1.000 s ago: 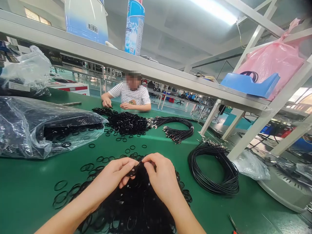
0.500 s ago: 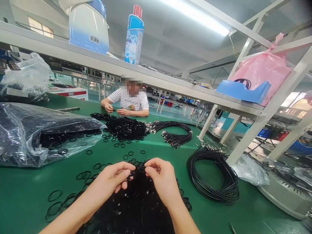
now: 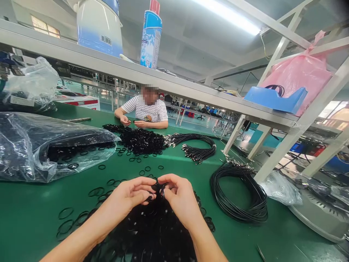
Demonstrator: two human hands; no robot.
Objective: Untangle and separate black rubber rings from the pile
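Both of my hands meet over a large pile of black rings (image 3: pixel 152 233) at the table's near side. My left hand (image 3: pixel 136 192) has its fingers curled, with a dark ring at the fingertips. Thumb and forefinger of my right hand (image 3: pixel 177 191) pinch a black ring (image 3: pixel 163 192) whose edge shows shiny. The fingertips of the two hands are almost touching, and the dark pile behind them blurs the details. Loose rings (image 3: pixel 65 213) lie flat to the left of my left forearm.
A clear plastic bag (image 3: pixel 32 153) with black rings lies at left. Across the green table (image 3: pixel 185 173) a co-worker (image 3: pixel 149 112) sits behind another ring heap (image 3: pixel 141 141). Coiled black cables (image 3: pixel 237 211) lie at right, beside a shelf post (image 3: pixel 275 156). A shelf (image 3: pixel 191 85) spans above.
My hands have come closer together, and the right fingers now curl more around a ring. The view has shifted slightly. The co-worker's hands have moved a little.
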